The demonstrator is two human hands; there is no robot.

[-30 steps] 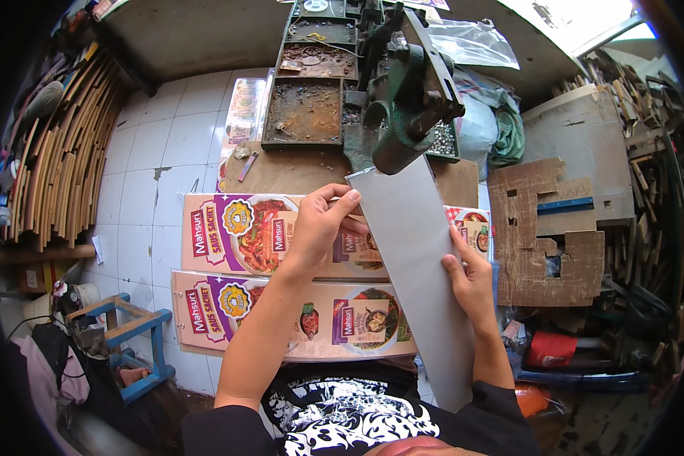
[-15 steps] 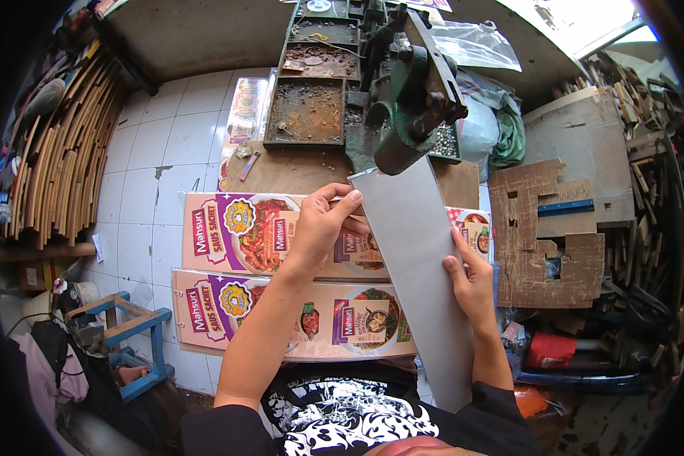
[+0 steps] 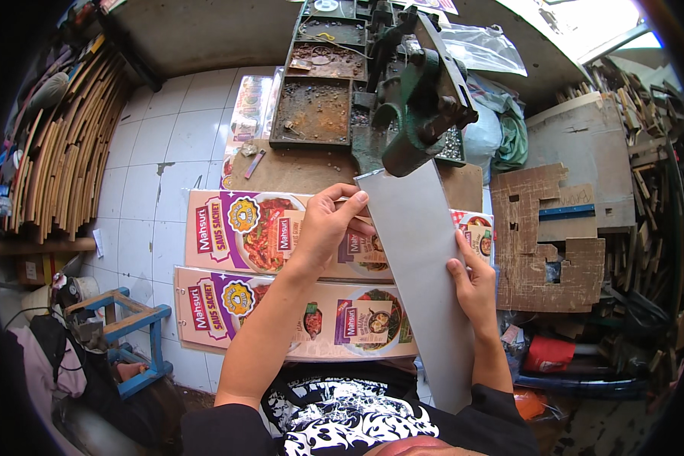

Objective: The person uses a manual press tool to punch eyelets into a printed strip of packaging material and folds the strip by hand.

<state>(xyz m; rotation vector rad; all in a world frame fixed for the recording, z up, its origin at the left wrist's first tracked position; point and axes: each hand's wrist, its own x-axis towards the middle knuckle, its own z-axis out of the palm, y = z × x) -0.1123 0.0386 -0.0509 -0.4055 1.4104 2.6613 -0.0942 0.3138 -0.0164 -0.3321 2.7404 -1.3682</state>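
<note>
Pinching opposite edges, our left hand [image 3: 327, 228] and right hand [image 3: 476, 280] seemingly steady the grey strip [image 3: 418, 235] beneath the green press [image 3: 412, 150]

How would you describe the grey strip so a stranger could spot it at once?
Look for the dark green machine at top centre. From its rounded lower end, a long strip slants down toward the person's dark shirt, with the left hand at one edge and the right hand at the other. Unlike the colourful printed panels around it, its face is plain grey.
</note>
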